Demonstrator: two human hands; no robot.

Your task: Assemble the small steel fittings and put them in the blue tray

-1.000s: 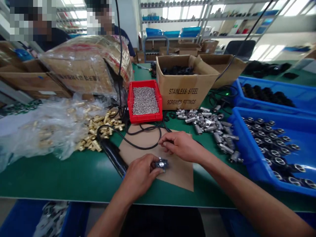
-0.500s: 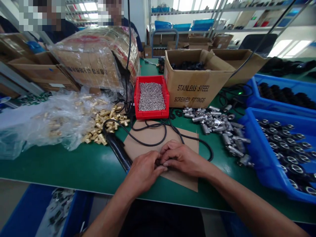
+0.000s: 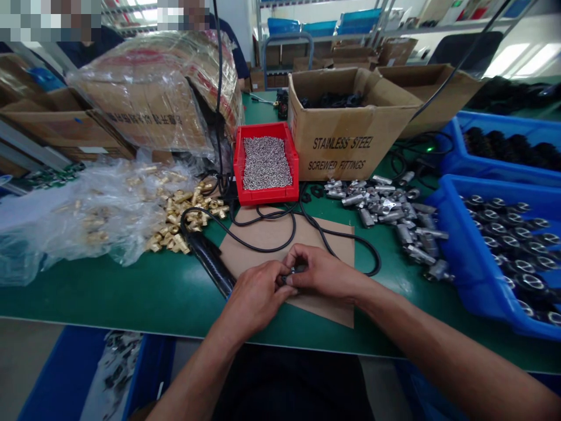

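Above a flat cardboard sheet (image 3: 333, 304), my left hand (image 3: 258, 295) and my right hand (image 3: 315, 272) meet with fingers closed around a small dark part (image 3: 286, 279). Its kind is mostly hidden by the fingers, though a bit of shiny metal shows by my right fingertips. Beside my left hand lies a black cylindrical tool (image 3: 210, 263) with a black cord (image 3: 258, 248) looping across the sheet. Beyond the hands stands a red bin (image 3: 266, 196) of tiny silvery pieces (image 3: 267, 164).
Brass fittings (image 3: 173, 237) spill from a plastic bag (image 3: 109, 204) on the left. Silvery metal fittings (image 3: 385, 204) lie in a pile on the right, next to a blue crate (image 3: 477, 292) of black parts. A cardboard box (image 3: 350, 146) stands behind. People (image 3: 228, 47) are across the bench.
The view has tilted slightly downward. My right fingers have lifted and opened a little around the small part, exposing more of it; my left hand stays about where it was.
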